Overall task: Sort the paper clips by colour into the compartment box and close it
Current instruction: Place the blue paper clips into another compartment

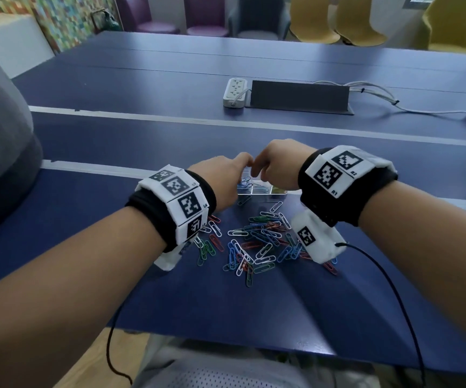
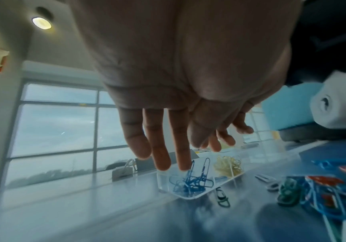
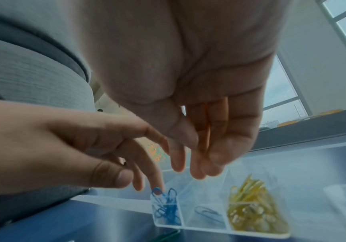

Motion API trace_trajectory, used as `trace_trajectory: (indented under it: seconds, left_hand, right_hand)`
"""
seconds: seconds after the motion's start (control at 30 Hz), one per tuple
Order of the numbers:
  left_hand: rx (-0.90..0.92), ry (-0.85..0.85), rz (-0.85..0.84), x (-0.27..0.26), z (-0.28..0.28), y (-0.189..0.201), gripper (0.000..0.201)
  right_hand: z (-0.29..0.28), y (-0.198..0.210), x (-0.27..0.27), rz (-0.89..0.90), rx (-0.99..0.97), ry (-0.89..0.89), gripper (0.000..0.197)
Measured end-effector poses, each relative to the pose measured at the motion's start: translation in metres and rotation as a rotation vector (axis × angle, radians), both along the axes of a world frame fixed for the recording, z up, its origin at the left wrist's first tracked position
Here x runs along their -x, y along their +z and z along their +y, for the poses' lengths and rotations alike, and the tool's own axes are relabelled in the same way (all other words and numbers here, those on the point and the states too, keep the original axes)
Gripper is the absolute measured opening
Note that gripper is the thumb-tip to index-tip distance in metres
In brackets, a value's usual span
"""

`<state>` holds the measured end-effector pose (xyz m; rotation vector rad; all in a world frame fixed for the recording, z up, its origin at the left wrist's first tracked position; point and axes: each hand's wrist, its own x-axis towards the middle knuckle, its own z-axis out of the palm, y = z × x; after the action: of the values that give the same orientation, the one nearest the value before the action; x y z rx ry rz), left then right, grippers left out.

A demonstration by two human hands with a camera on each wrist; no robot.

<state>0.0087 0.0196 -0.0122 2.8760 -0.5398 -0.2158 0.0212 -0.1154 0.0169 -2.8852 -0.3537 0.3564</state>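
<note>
Blue wire paper clips (image 2: 190, 181) are filling the clear plastic compartment box (image 3: 201, 226) at its nine o'clock cell; the left hand (image 1: 220, 177), fingers loosely spread and empty, is hovering there, and the right hand (image 1: 275, 166) is pinching an orange clip (image 3: 206, 131), best released low over an empty cell.

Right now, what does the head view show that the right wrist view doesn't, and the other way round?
Head view only: the loose pile of mixed clips on the table and the power strip beyond. Right wrist view only: an orange clip lying in the right hand, and the yellow clips clearly filling their compartment. Both: the clear box, the blue clips, the left hand over them.
</note>
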Motion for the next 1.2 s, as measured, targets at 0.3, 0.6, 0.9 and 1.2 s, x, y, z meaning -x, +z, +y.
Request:
trace_trajectory:
  seconds: [0.3,0.6,0.9,1.2]
  left_hand:
    - [-0.35,-0.145,-0.203,0.005,-0.005,-0.004,0.036]
    - [-0.35,-0.02,-0.046,0.012,-0.001,-0.008,0.042]
    - [-0.124,0.096,0.042,0.013,-0.005,-0.003,0.063]
    - [-0.133,0.067,-0.026,0.01,-0.012,0.004,0.035]
  right_hand:
    - [-0.034,-0.008,0.022,0.024,0.066,0.027,0.028]
    - [-0.059,-0.014,0.031,0.141,0.29,0.038,0.016]
    - [-0.062,-0.024,0.042,0.122,0.258,0.088,0.02]
    - [-0.075,-0.018,0.039,0.014,0.086,0.031,0.022]
